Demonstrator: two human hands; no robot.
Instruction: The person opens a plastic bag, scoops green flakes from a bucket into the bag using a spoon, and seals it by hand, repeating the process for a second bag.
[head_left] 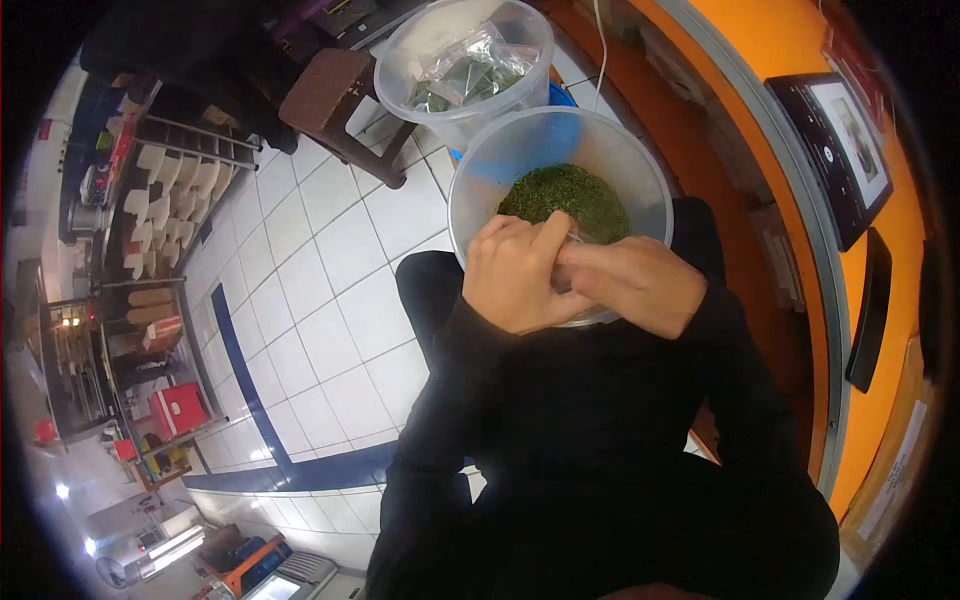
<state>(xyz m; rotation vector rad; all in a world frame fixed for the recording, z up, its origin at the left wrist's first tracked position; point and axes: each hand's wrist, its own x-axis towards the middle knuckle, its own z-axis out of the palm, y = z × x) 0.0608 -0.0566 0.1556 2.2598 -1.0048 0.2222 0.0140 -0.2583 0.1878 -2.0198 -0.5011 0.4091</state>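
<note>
My left hand (515, 270) and my right hand (640, 285) meet over the near rim of a translucent plastic bucket (470, 185). Both have their fingers closed, pinching what looks like a small clear plastic bag (577, 238); only a thin shiny edge of it shows between the fingers. Finely chopped green herbs (565, 195) lie in the bottom of the bucket, partly hidden behind my hands. The bucket stands between my knees.
Beyond it, a second translucent bucket (395, 65) holds clear bags of green herbs (470, 80). A brown stool (335, 95) is on the tiled floor (330, 240). At right, a tablet (835, 150) rests on an orange counter (800, 40). Shelves (170, 200) line the left.
</note>
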